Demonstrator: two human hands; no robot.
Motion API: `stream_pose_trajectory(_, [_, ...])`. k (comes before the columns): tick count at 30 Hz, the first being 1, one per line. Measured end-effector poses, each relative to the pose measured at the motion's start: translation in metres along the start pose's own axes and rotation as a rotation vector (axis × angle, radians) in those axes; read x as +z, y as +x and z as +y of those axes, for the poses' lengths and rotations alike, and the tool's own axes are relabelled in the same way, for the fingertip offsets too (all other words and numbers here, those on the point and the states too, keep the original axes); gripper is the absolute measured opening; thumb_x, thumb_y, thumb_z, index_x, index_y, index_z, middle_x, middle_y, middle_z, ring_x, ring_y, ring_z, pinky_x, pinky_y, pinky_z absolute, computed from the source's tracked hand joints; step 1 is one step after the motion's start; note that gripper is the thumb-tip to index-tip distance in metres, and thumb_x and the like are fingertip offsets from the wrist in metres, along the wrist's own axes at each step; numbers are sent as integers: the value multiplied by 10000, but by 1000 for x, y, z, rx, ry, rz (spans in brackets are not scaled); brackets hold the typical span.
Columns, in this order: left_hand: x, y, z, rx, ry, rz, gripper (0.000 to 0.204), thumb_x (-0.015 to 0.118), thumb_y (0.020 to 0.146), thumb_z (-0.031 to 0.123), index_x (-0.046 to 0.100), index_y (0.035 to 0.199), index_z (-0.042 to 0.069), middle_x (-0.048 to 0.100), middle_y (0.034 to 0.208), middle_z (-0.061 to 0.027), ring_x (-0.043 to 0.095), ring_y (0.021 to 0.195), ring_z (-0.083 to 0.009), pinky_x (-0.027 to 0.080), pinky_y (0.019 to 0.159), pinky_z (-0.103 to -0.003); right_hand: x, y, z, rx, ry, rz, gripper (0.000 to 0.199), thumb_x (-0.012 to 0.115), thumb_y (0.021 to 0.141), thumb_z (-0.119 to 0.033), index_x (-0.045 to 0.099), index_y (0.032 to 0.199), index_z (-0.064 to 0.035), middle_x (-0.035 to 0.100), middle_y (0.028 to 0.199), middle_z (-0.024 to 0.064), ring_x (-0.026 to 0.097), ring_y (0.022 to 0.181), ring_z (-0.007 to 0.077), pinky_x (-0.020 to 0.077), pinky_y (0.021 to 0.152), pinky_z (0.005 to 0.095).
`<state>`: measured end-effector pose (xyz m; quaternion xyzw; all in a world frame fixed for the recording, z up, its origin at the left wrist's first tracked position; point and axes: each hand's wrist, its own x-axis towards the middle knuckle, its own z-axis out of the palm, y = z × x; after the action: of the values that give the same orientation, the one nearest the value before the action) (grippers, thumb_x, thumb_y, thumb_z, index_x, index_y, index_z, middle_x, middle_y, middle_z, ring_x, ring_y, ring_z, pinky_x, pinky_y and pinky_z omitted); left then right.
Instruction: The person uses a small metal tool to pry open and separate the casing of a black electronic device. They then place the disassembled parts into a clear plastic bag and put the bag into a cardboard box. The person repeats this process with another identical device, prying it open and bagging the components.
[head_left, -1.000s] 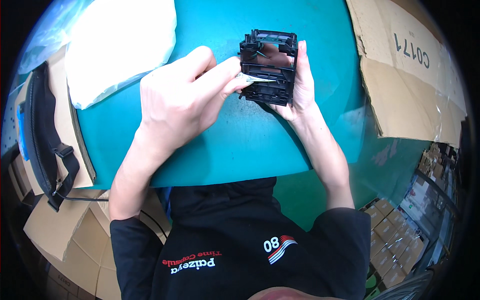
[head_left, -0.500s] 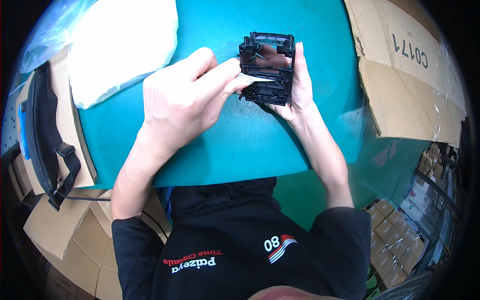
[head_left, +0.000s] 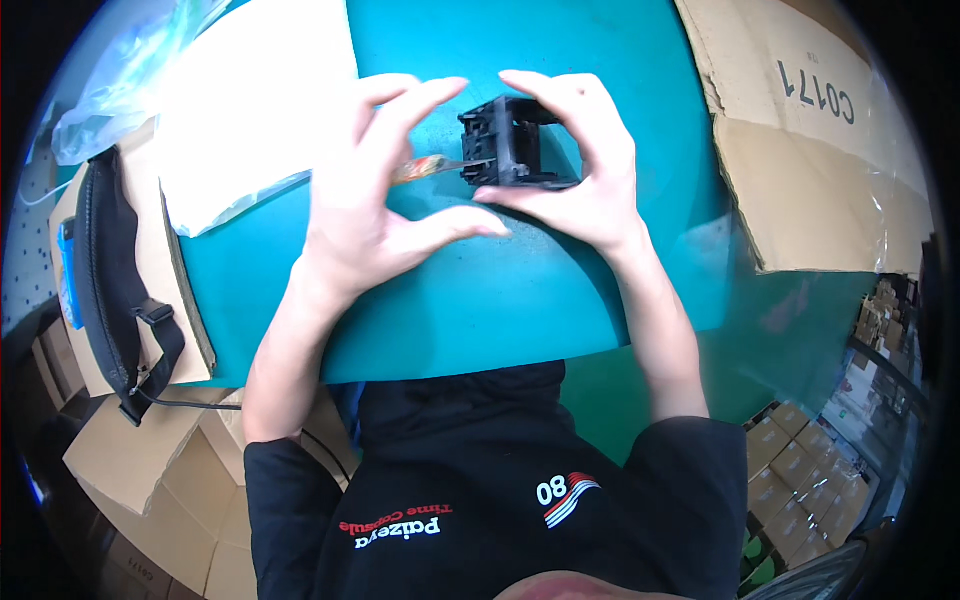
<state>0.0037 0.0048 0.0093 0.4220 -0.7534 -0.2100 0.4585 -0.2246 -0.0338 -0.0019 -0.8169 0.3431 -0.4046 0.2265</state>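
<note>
A black plastic frame, boxy with an open middle, stands turned on its side over the green table. My right hand grips it, thumb along the lower edge and fingertips at the top corner. To its left my left hand is spread, thumb and forefinger wide apart and off the frame. A slim metal tool with a pointed tip and an orange-patterned handle runs between the two, its tip at the frame's left side. The handle's far end is hidden behind my left hand; whether other fingers hold it I cannot see.
A white plastic bag covers the table's left part. Beside it a black strap pouch lies on cardboard. A large cardboard box is on the right. An opened carton stands below left, and stacked small boxes are at lower right.
My left thumb and forefinger have opened from the pinch on the tool and moved away left. The black frame has been turned on its side in my right hand.
</note>
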Motion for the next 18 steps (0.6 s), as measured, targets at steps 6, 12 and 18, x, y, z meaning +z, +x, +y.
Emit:
stream_pose_trajectory(6, [11, -8, -11, 112, -83, -76, 812, 968, 671, 299, 614, 1330, -17, 654, 1269, -135, 624, 935, -194, 523, 783, -298, 4, -3, 3, -253, 61, 60, 1012, 981, 550, -219, 544, 1443, -33, 654, 1184, 121, 628, 1069, 296, 539, 919, 387])
stream_pose_trajectory(12, [9, -20, 1, -198, -489, 18, 726, 958, 708, 168, 613, 1312, -41, 654, 1277, -162, 673, 1079, -193, 560, 781, -281, 4, -12, 13, -25, 651, 130, 943, 1011, 576, -191, 566, 1380, 21, 645, 1277, 155, 636, 1169, 248, 534, 993, 354])
stream_pose_trajectory(18, [2, -7, -14, 183, -137, -157, 495, 906, 696, 258, 762, 1133, 75, 633, 1244, -220, 704, 1007, -350, 606, 796, -373, -6, -13, 9, -142, 407, 144, 876, 1015, 578, -217, 614, 1316, 33, 680, 1252, 162, 701, 1045, 245, 581, 902, 343])
